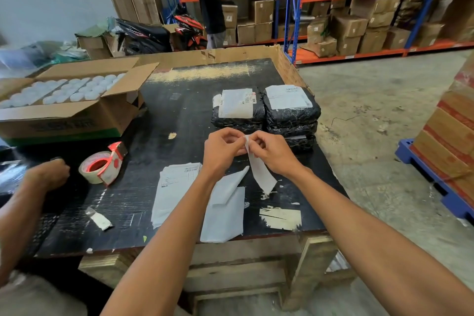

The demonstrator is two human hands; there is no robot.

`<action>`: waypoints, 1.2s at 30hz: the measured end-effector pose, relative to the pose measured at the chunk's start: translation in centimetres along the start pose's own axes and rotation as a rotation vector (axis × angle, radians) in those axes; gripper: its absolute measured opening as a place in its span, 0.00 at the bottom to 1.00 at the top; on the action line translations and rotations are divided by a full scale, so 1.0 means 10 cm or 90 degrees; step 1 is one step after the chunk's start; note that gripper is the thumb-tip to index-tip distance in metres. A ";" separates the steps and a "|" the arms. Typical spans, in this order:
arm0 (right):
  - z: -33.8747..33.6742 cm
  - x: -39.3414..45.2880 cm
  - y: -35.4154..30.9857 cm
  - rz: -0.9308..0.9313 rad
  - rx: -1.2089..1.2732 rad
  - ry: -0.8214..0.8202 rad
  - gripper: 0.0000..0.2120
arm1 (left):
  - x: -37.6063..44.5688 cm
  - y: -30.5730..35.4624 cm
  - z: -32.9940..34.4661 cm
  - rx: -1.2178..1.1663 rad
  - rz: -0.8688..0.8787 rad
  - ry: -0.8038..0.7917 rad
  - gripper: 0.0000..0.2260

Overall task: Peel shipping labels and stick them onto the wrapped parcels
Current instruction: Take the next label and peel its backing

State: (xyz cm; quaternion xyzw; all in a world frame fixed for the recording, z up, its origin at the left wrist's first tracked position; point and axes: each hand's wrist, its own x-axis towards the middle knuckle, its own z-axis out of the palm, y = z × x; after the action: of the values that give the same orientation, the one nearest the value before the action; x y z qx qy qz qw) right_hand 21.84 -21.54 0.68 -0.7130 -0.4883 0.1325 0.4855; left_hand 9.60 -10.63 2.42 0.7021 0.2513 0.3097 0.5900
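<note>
Peeling step in hand: left hand [222, 149] and right hand [271, 153] raised together over the middle of the tabletop [184, 110], fingers of both pinching the top edge of one shipping label [259, 167], strip hanging down and curling toward the near side. Probably working the sticker loose from its backing at that top corner, though the split between the two layers too small to make out. Stack of unpeeled labels [177, 182] flat on the tabletop just left of the left forearm; discarded backing sheets [225, 210] lying near, under the arms. Wrapped parcels [266, 113] in black film stacked in two piles just beyond the hands, top ones already bearing white labels. Tape dispenser [104, 163] to the left, open carton of white lids [64, 100] far left, another person's hand [48, 173] resting at the left edge. Next, likely: pull the sticker fully clear, drop the backing, carry the label forward to an unlabelled parcel, lay flat and smooth down without creases.
</note>
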 end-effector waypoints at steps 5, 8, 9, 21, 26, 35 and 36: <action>0.05 0.03 0.01 0.125 0.154 0.055 0.09 | 0.00 0.06 0.02 -0.222 -0.147 0.024 0.03; 0.09 0.07 0.01 0.257 0.372 0.124 0.09 | 0.02 0.07 0.01 -0.367 -0.226 0.061 0.03; 0.10 0.08 0.02 0.291 0.411 0.141 0.08 | 0.02 0.05 0.01 -0.381 -0.235 0.070 0.04; 0.20 0.12 0.09 0.259 0.307 0.193 0.08 | 0.00 0.04 -0.01 -0.342 -0.221 0.076 0.04; 0.20 0.10 0.27 0.356 0.274 0.258 0.11 | -0.01 0.08 -0.10 -0.403 -0.241 0.167 0.03; 0.20 -0.07 0.86 0.586 0.255 0.564 0.20 | 0.14 -0.02 -0.45 -0.548 -0.236 0.298 0.03; 0.18 -0.10 0.89 0.620 0.258 0.582 0.20 | 0.21 -0.11 -0.53 -0.559 -0.230 0.329 0.07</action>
State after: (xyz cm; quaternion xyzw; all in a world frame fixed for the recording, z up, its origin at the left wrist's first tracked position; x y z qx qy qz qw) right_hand 25.25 -21.79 -7.77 -0.7304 0.1743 0.1102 0.6511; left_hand 7.19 -5.39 2.25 0.2358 0.3516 0.4420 0.7908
